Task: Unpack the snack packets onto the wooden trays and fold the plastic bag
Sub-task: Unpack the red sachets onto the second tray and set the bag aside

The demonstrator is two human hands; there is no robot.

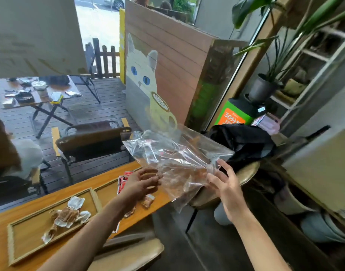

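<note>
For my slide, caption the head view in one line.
Both hands, left and right, hold the clear bag up beside the table, packets lying on the tray.

- A painted cat board [160,75] stands upright behind the table [3,222].
- A potted plant [263,89] sits on a green bin [240,112].
- A black bag [243,141] lies on a stool [247,171].

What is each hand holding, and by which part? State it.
Both hold the clear crumpled plastic bag: left hand pinches its lower left edge, right hand its lower right edge.
</note>
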